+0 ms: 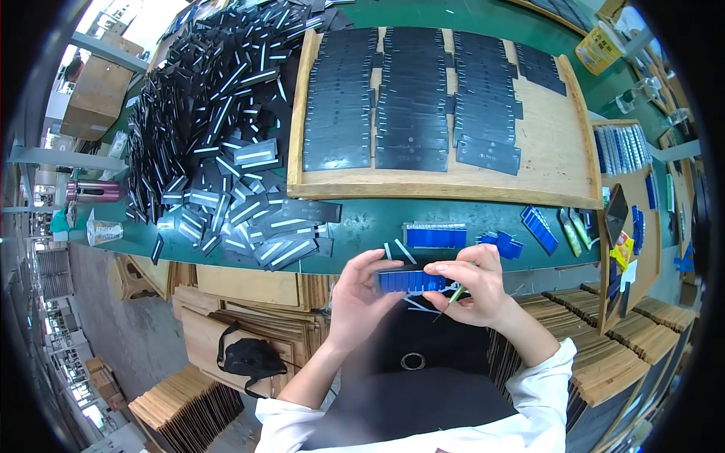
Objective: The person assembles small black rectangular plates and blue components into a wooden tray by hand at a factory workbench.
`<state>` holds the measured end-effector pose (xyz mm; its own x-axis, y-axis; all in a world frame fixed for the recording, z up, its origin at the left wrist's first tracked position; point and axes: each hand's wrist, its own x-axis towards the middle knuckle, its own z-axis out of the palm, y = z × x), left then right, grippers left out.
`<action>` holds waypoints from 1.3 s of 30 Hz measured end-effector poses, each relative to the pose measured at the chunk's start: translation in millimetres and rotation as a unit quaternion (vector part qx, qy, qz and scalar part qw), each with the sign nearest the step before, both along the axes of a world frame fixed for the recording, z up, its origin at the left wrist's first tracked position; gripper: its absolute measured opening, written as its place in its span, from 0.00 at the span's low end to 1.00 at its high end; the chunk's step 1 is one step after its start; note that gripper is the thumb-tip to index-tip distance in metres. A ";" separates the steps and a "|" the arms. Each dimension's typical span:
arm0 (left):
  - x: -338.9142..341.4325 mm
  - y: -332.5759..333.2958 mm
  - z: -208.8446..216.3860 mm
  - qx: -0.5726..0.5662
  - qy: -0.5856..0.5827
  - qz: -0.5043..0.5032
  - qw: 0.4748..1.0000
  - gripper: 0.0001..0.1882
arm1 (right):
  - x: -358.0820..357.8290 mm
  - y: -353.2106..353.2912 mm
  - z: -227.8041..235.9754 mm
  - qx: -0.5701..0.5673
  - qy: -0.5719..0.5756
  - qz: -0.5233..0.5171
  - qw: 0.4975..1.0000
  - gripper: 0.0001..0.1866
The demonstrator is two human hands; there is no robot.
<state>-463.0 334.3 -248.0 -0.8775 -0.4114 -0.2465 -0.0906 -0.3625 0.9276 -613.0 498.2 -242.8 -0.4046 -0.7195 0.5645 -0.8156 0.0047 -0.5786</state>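
Note:
Just beyond the table's near edge I hold a dark strip with a row of blue rectangular pieces [411,281] between my hands. My left hand [359,294] is closed round its left end, thumb below and fingers above. The thumb and fingers of my right hand [474,287] pinch its right end. A thin pointed tool with a green part [456,294] also sits in the right hand, tip downward; its exact kind is unclear. On the table in front lie a row of blue pieces [436,237], loose blue pieces [501,244] and another blue stack [539,229].
A wooden tray [445,190] holds columns of overlapping dark plates. A big heap of dark strips with white bars [219,113] covers the table's left. Two green-and-white tools [575,230] lie at right. A yellow bucket [600,49] stands far right; wooden boards [249,287] are stacked below.

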 end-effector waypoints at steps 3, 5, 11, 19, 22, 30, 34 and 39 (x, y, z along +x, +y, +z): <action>0.7 -0.1 0.2 0.002 0.005 0.006 1.000 0.34 | 0.6 -0.3 -0.2 0.003 0.009 0.002 1.000 0.32; 1.0 0.1 -0.5 0.001 0.005 0.006 1.000 0.34 | 1.1 -0.2 -0.5 0.005 0.015 0.002 1.000 0.32; -0.1 0.7 0.3 -0.001 0.006 -0.001 1.000 0.34 | 1.4 -1.0 0.7 0.005 0.025 -0.005 1.000 0.32; 3.8 -5.9 -1.0 0.088 0.019 -0.004 0.996 0.37 | -1.4 -6.4 4.2 0.003 -0.007 0.023 1.000 0.33; 4.4 -6.8 -1.5 0.093 0.020 -0.003 0.995 0.37 | -1.6 -7.2 5.6 -0.002 -0.004 0.026 1.000 0.33; 1.4 -4.8 -1.4 0.096 0.014 0.001 0.995 0.37 | -2.9 -5.9 6.2 -0.011 -0.001 0.024 1.000 0.37; 1.1 -4.9 -1.0 0.091 0.019 0.003 0.996 0.37 | -2.6 -5.9 6.2 -0.014 -0.005 0.028 0.999 0.37; 1.2 -4.9 0.0 0.092 0.018 0.007 0.996 0.37 | -2.1 -7.1 7.5 -0.016 -0.006 0.026 1.000 0.37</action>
<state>-461.9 329.4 -247.9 -0.8812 -0.3750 -0.2878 -0.0529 -0.5269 0.8483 -615.1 491.1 -235.3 -0.3744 -0.7214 0.5825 -0.8069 -0.0560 -0.5880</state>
